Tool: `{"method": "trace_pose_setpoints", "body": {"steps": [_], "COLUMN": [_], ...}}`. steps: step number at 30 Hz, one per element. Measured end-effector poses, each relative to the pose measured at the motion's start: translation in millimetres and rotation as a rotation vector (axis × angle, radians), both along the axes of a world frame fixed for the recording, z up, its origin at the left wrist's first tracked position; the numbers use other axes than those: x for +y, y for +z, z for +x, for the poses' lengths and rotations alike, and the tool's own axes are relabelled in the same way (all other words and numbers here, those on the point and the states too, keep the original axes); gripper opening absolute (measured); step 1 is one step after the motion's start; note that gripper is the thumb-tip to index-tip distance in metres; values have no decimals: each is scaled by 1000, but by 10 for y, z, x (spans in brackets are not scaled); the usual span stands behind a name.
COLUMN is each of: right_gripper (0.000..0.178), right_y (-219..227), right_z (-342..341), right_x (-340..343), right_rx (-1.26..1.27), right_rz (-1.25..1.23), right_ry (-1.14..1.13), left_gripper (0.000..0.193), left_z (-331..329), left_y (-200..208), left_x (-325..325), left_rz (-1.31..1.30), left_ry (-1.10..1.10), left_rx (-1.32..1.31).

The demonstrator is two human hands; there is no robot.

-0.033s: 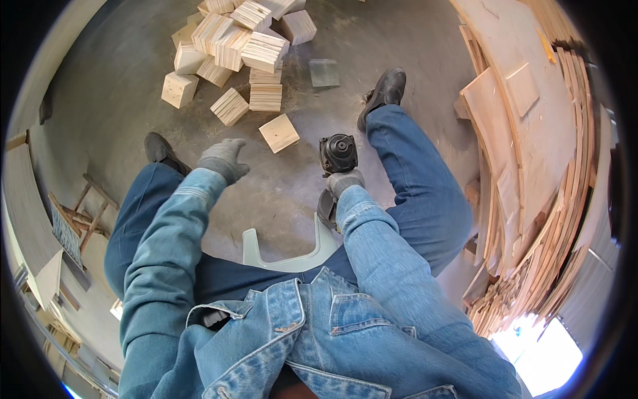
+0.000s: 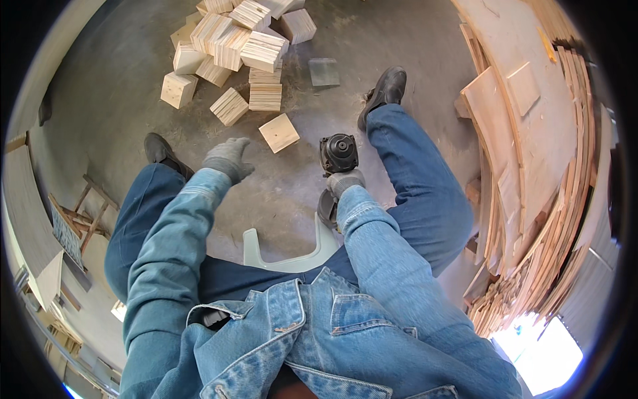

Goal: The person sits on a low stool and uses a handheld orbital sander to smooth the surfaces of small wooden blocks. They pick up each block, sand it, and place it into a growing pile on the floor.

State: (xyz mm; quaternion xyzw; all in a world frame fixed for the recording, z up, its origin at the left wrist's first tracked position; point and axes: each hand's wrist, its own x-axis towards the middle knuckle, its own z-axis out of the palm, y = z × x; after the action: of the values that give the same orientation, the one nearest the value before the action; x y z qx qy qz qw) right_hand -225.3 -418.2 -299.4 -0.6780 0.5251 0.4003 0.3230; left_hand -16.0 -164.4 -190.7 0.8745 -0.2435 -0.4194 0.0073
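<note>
In a grey work glove, my left hand [image 2: 228, 159] hovers over the concrete floor with its fingers and thumb apart, holding nothing. Nearest to it is a single light wooden block [image 2: 279, 133], lying a little ahead and to its right. My right hand [image 2: 345, 181], also gloved, is closed round the handle of what looks like a nail gun [image 2: 339, 154]. Its black head with a round cap points up at me; a dark curved part shows below the hand. The tool's nose is hidden beneath it.
A heap of layered wooden blocks [image 2: 229, 46] lies ahead, with a greyish flat square [image 2: 323, 73] beside it. Stacked plywood sheets [image 2: 531, 153] stand along the right. A pale plastic stool [image 2: 251, 249] is under me. A wooden frame [image 2: 93, 213] is at left.
My left hand has shifted slightly to the right. My right hand and the nail gun stay where they were.
</note>
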Motion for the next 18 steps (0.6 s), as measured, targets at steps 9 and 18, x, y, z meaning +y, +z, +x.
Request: {"method": "trace_pose_setpoints", "body": {"steps": [9, 18], "right_gripper": [7, 13], "right_y": [438, 642], "right_z": [118, 222], "right_x": [60, 59], "right_rx": [-5, 38], "right_rz": [9, 29], "right_ry": [-306, -454], "left_gripper": [110, 115], "left_z": [-313, -265], "left_y": [-826, -1268], "left_x": [-201, -270], "left_rz": [-92, -161], "left_ry": [261, 383], "left_rx": [-46, -98]}}
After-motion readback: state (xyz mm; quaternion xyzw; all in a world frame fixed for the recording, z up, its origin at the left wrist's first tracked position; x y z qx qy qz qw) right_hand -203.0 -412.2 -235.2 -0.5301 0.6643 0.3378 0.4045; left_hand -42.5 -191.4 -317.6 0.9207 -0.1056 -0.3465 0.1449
